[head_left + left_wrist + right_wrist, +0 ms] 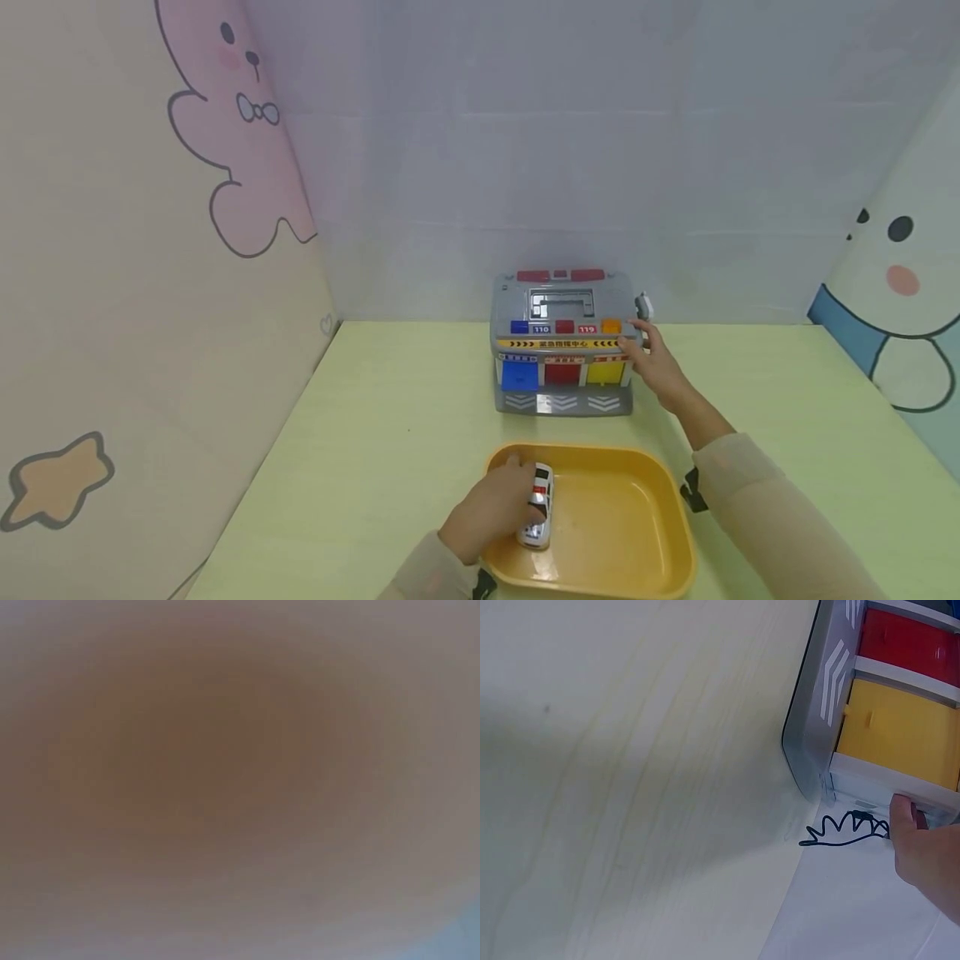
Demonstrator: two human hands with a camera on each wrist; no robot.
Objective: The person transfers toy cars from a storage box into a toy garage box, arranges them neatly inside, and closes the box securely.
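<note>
A white toy police car point(542, 508) with dark windows and a red roof light lies at the left of a yellow tray point(675, 533). My left hand point(495, 504) grips it from the left, fingers around its side. Beyond the tray stands a grey toy garage point(564, 367) with blue, red and yellow doors. My right hand point(660, 371) holds its right front corner, the thumb at the front and the fingers at the side. In the right wrist view that hand point(926, 851) is beside the yellow door point(900, 731). The left wrist view is only a blur.
A small white piece point(646, 307) sticks out at the garage's right side. A dark wavy, cord-like line point(847, 829) shows near the right hand. The pale table point(375, 433) meets a back wall point(420, 275) behind the garage, with printed side walls left and right.
</note>
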